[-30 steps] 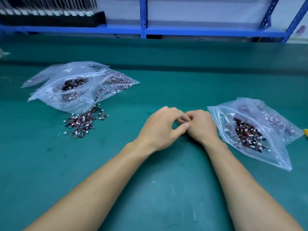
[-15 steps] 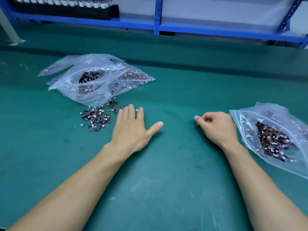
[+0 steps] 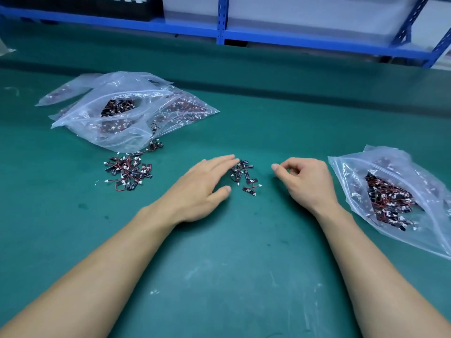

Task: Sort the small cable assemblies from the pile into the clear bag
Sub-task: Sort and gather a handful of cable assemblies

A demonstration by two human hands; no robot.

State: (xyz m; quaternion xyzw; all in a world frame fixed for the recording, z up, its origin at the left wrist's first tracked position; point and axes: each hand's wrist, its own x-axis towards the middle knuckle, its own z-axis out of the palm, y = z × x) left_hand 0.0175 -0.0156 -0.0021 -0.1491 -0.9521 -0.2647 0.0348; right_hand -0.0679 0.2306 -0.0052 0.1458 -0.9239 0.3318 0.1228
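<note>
Open mat (image 3: pixel 231 264) in front; clear bag (image 3: pixel 427 191) at right, cable assemblies (image 3: pixel 129 170) and stacked bags (image 3: pixel 136 113) at left.

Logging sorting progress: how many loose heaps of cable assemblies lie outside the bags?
2: a large heap in front of the left bags; a small heap between left hand and right hand. More may hide under the left hand.

The matt green bench mat (image 3: pixel 231 276) is marked by pale scuffs. The clear zip bag (image 3: pixel 415 242) is made of thin, glossy, crinkled plastic. The blue shelf frame (image 3: pixel 292 40) is finished in smooth painted metal.
</note>
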